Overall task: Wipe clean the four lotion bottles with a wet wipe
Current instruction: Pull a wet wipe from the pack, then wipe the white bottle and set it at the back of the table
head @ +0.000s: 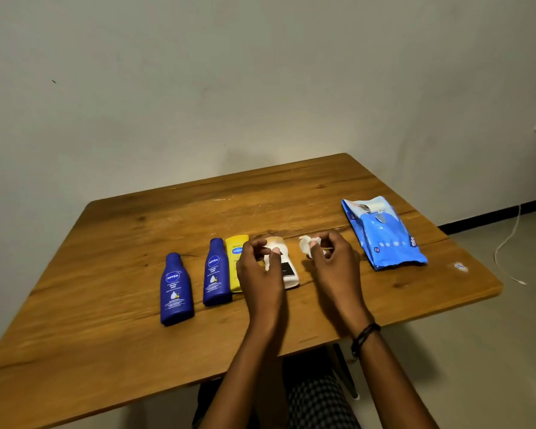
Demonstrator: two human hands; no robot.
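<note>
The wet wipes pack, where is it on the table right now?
In the head view the blue wet wipes pack lies flat at the right side of the wooden table, just right of the right hand, apart from the bottles.

Both forearms come up from the bottom centre of the frame, angled slightly toward each other, bare to the elbow. Left hand [259, 267] sits in the middle of the picture, back of the hand up, fingers curled in loosely with thumb and fingertips pinched close. Right hand [333, 263] is just to the right of it at about the same height, same curled pose, fingertips pinching something white. A dark band circles the right wrist.
</note>
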